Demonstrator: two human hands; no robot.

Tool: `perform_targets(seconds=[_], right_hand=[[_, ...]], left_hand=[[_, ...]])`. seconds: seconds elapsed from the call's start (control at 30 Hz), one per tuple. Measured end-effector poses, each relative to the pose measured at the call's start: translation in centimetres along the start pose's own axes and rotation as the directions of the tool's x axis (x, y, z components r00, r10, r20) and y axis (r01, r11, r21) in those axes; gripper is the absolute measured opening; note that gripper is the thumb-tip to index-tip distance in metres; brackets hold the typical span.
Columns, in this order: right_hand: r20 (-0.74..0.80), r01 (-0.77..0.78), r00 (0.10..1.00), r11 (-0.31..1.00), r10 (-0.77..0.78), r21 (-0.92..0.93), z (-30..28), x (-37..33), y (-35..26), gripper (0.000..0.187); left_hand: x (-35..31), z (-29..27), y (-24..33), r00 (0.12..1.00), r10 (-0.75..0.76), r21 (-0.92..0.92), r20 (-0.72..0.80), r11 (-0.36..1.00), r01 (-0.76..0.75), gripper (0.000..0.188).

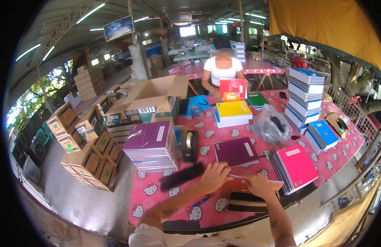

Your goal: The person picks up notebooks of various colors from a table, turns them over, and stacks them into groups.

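At the near edge of the table, my left hand [215,178] and my right hand [258,186] both grip a thin notebook [276,185] seen almost edge-on, with orange showing on its cover. My left fingers bend over its left end; those of my right hand pinch its upper edge farther right. Just beyond lies a purple notebook [236,152], flat. Left of my left hand is a black, bristly-looking strip, perhaps a bundle of binding coils [181,177]. A blue pen [202,201] rests below my left wrist, and a dark open tray [247,202] sits under my right forearm.
Around the pink tablecloth [209,133] stand a purple notebook stack [151,138], tape dispenser [191,146], yellow notebooks [233,110], plastic bag [272,125], pink notebooks [296,168] and a tall blue-and-white stack [305,99]. Opposite, a person [223,66] handles a red notebook. Cartons [93,158] fill the left.
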State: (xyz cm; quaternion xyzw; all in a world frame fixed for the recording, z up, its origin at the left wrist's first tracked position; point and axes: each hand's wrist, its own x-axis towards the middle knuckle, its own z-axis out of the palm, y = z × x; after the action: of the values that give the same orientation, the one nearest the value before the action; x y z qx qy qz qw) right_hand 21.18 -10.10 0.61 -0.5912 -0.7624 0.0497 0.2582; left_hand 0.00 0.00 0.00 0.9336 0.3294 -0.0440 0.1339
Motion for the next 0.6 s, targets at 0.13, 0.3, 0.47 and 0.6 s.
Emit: perform_targets(seconds=[0.13, 0.3, 0.47, 0.6], right_hand=[[0.073, -0.105, 0.992, 0.994, 0.107, -0.034, 0.9, -3.0, 0.4, 0.023], [0.137, -0.087, 0.985, 0.987, 0.105, -0.132, -0.9, -1.4, -0.2, 0.022], [-0.041, -0.065, 0.997, 0.997, 0.063, -0.048, -0.1, 0.8, -1.9, 0.021], [-0.001, -0.063, 0.998, 0.998, 0.063, -0.012, 0.3, 0.1, -1.2, 0.022]], left_hand=[[-3.4, 10.9, 5.7, 0.788, 0.051, 0.099, -0.613, 0.995, 0.014, 0.078], [0.7, 6.7, 4.9, 0.738, -0.011, 0.080, -0.675, 0.993, 0.088, 0.073], [-3.9, 10.3, 3.0, 0.796, 0.092, 0.155, -0.599, 0.988, 0.002, 0.072], [0.3, 4.1, 2.5, 0.665, 0.087, 0.194, -0.742, 0.977, 0.088, 0.077]])
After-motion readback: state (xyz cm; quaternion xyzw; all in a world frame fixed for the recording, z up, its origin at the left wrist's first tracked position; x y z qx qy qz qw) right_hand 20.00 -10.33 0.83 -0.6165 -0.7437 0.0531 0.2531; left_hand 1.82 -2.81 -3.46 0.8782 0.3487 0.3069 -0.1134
